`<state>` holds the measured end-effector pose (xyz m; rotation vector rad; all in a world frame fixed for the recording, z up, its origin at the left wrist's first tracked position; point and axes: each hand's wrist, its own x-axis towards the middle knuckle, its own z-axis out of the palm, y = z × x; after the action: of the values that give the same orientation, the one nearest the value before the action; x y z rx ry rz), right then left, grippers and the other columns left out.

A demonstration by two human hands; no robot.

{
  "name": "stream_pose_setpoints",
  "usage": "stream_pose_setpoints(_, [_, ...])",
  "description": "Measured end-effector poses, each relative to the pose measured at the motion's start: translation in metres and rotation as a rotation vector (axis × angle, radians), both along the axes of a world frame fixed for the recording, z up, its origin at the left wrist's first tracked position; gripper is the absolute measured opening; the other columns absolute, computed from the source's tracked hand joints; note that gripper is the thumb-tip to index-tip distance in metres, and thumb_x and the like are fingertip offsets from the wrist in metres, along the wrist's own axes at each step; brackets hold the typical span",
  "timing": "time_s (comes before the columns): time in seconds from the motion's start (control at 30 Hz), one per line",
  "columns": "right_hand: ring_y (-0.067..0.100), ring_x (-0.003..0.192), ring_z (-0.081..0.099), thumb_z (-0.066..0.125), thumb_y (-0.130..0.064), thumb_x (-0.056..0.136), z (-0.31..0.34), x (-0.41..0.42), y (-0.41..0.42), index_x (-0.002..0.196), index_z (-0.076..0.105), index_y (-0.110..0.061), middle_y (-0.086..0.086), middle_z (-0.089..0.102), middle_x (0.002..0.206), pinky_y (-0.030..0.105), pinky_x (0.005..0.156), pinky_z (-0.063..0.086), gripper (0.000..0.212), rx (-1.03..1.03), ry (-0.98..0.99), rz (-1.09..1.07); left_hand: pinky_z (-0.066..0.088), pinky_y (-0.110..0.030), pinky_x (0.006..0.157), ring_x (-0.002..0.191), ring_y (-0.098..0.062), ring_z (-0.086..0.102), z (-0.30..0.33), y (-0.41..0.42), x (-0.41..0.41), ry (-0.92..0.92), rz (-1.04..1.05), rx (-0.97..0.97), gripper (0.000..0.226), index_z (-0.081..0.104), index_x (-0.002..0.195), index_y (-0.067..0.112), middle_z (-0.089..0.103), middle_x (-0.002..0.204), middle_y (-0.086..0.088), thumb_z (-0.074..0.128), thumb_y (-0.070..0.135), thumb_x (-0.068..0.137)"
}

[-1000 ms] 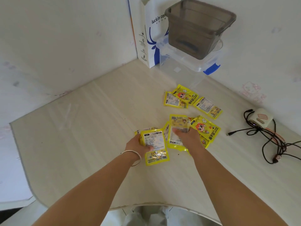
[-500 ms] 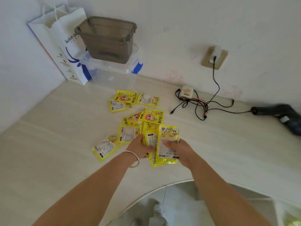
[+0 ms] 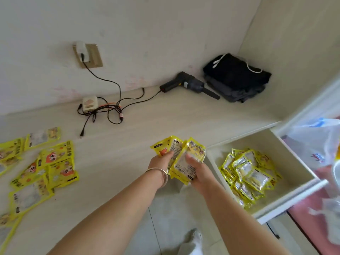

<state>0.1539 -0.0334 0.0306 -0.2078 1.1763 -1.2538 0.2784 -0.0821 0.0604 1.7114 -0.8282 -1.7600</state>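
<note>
Left hand (image 3: 162, 162) and right hand (image 3: 197, 169) grip yellow packets (image 3: 181, 157) beside drawer (image 3: 294, 186).

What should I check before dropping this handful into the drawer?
1. Left hand grips the bundle of yellow foil snack packets: ok.
2. Right hand grips the same bundle: ok.
3. White open drawer pulled out far enough: ok.
4. Free room beside the pile of yellow packets inside it: ok.
5. Bundle above the drawer: not ok, it is left of it, at the edge of the pale wooden table.
6. Table cleared: not ok, loose yellow packets lie at its left.
</note>
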Motion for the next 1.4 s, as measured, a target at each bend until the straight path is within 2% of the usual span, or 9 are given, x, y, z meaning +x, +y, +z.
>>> stream_pose_setpoints(0.1, [0.029, 0.084, 0.071, 0.057, -0.015, 0.089, -0.004, -0.058, 0.019, 0.107, 0.064, -0.012, 0.012, 0.074, 0.094, 0.039, 0.067, 0.057, 0.020, 0.015, 0.016, -0.075, 0.043, -0.013, 0.035, 0.059, -0.016, 0.060, -0.001, 0.007, -0.066, 0.011, -0.077, 0.023, 0.022, 0.066, 0.096, 0.007, 0.063, 0.069, -0.002, 0.062, 0.027, 0.087])
stream_pose_setpoints(0.2, [0.034, 0.092, 0.066, 0.061, -0.018, 0.086, -0.012, -0.120, 0.039, 0.114, 0.062, -0.007, 0.018, 0.069, 0.104, 0.041, 0.075, 0.055, 0.030, 0.093, 0.028, -0.133, 0.039, -0.015, 0.028, 0.042, -0.009, 0.059, -0.010, 0.017, -0.131, -0.024, -0.169, 0.061, 0.022, 0.064, 0.098, 0.005, 0.059, 0.065, -0.001, 0.061, 0.024, 0.088])
stream_pose_setpoints(0.27, [0.035, 0.091, 0.065, 0.064, -0.021, 0.083, -0.021, -0.161, 0.053, 0.108, 0.065, -0.005, 0.019, 0.068, 0.101, 0.043, 0.080, 0.054, 0.030, 0.150, 0.048, -0.146, 0.045, -0.016, 0.034, 0.048, -0.013, 0.062, -0.022, 0.024, -0.171, -0.042, -0.243, 0.080, 0.026, 0.061, 0.106, 0.004, 0.062, 0.073, -0.004, 0.062, 0.023, 0.088])
stream_pose_setpoints(0.37, [0.032, 0.082, 0.067, 0.067, -0.025, 0.082, -0.038, -0.218, 0.073, 0.093, 0.070, -0.009, 0.014, 0.072, 0.085, 0.040, 0.076, 0.053, 0.019, 0.224, 0.078, -0.198, 0.050, -0.030, 0.084, 0.098, -0.027, 0.061, -0.049, 0.028, -0.224, -0.200, -0.393, 0.063, 0.048, 0.053, 0.121, 0.004, 0.062, 0.116, -0.015, 0.062, 0.035, 0.086])
stream_pose_setpoints(0.43, [0.031, 0.079, 0.066, 0.068, -0.025, 0.082, -0.050, -0.250, 0.084, 0.095, 0.068, -0.009, 0.013, 0.071, 0.084, 0.036, 0.070, 0.052, 0.021, 0.290, 0.110, -0.244, 0.045, -0.037, 0.097, 0.113, -0.032, 0.055, -0.065, 0.029, -0.251, -0.291, -0.462, 0.049, 0.052, 0.051, 0.124, 0.006, 0.057, 0.126, -0.015, 0.061, 0.040, 0.085])
stream_pose_setpoints(0.67, [0.033, 0.097, 0.066, 0.076, -0.018, 0.077, -0.102, -0.307, 0.098, 0.111, 0.062, -0.009, 0.014, 0.069, 0.104, 0.050, 0.091, 0.052, 0.038, 0.455, 0.345, -0.282, 0.049, -0.045, 0.095, 0.104, -0.034, 0.062, -0.122, 0.022, -0.303, -0.411, -0.623, 0.041, 0.036, 0.063, 0.106, 0.005, 0.066, 0.112, -0.018, 0.072, 0.027, 0.078])
stream_pose_setpoints(1.1, [0.008, 0.062, 0.059, 0.072, -0.031, 0.081, -0.153, -0.338, 0.075, 0.077, 0.056, -0.025, -0.005, 0.063, 0.071, 0.021, 0.047, 0.043, 0.018, 0.664, 0.447, -0.128, 0.044, -0.032, 0.086, 0.106, -0.030, 0.059, -0.178, 0.017, -0.325, -0.590, -0.688, 0.038, 0.057, 0.047, 0.116, 0.007, 0.061, 0.117, -0.012, 0.078, 0.010, 0.069])
stream_pose_setpoints(1.27, [0.013, 0.070, 0.061, 0.071, -0.029, 0.082, -0.156, -0.340, 0.073, 0.105, 0.059, -0.018, -0.003, 0.064, 0.080, 0.026, 0.054, 0.046, 0.029, 0.722, 0.570, -0.012, 0.046, -0.035, 0.087, 0.107, -0.030, 0.059, -0.179, 0.015, -0.318, -0.655, -0.751, 0.005, 0.059, 0.044, 0.119, 0.008, 0.060, 0.119, -0.011, 0.077, 0.008, 0.070])
stream_pose_setpoints(1.4, [0.016, 0.084, 0.060, 0.064, -0.021, 0.086, -0.154, -0.339, 0.072, 0.131, 0.046, -0.020, 0.003, 0.061, 0.117, 0.029, 0.064, 0.052, 0.048, 0.724, 0.726, 0.086, 0.044, -0.036, 0.096, 0.116, -0.030, 0.053, -0.173, 0.011, -0.315, -0.697, -0.852, -0.016, 0.074, 0.036, 0.132, 0.012, 0.054, 0.129, -0.010, 0.077, 0.015, 0.071])
